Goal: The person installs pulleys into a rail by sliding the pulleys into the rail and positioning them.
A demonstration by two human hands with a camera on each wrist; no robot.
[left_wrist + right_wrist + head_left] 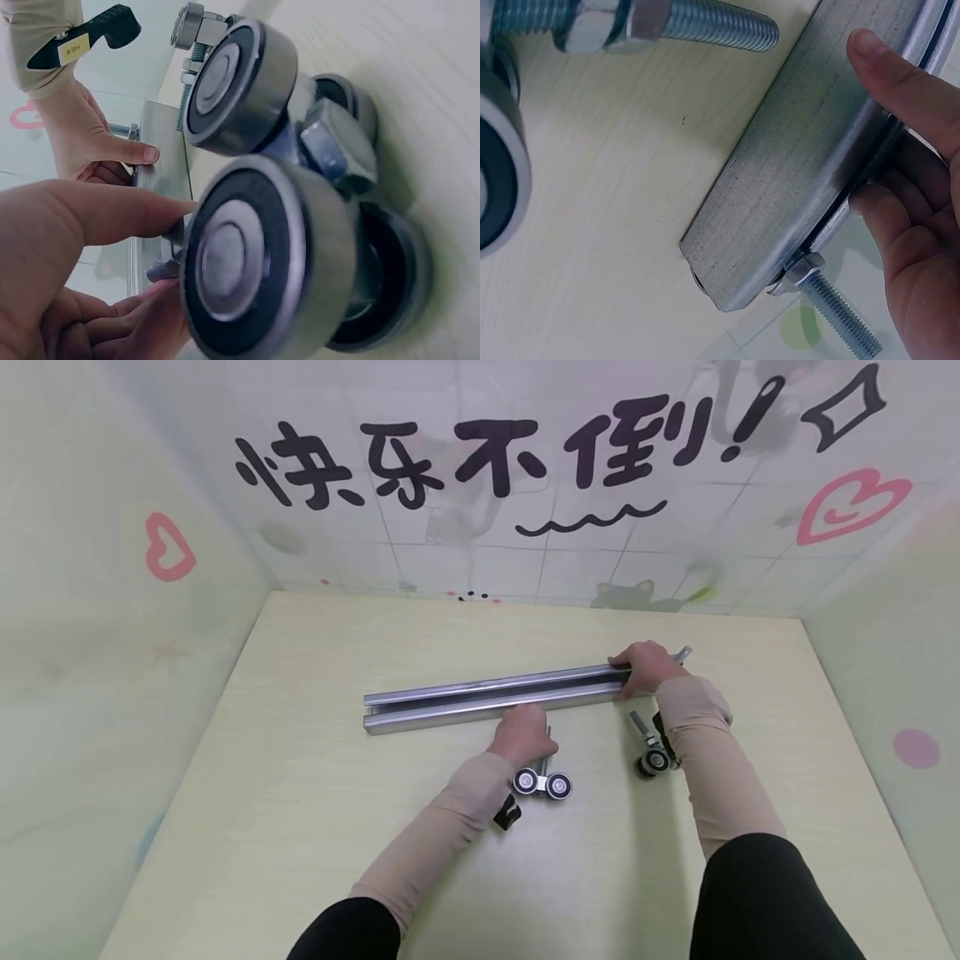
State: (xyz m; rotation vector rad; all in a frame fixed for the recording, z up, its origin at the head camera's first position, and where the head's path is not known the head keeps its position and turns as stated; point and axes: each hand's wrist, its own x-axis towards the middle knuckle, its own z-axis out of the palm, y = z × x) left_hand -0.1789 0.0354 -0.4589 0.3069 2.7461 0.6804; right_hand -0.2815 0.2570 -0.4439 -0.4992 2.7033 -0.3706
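A long silver metal channel rail point(450, 720) lies at a slight slant on the table, its slot showing in the head view. My right hand point(647, 665) grips it near its right end, thumb on one side wall and fingers point(885, 214) by the slot. Past that hand, a threaded bolt point(840, 311) with a nut sticks out of the slot. Beside the rail's near edge, my left hand point(522, 735) pinches the bolt of a roller trolley point(542, 783) between thumb and fingers. Its wheels point(247, 259) fill the middle of the left wrist view.
Another roller trolley point(654, 762) rests on the table point(315, 827) beside the right wrist, its bolt point(720, 24) pointing toward the rail. Printed fabric walls point(457, 560) stand at the back and both sides.
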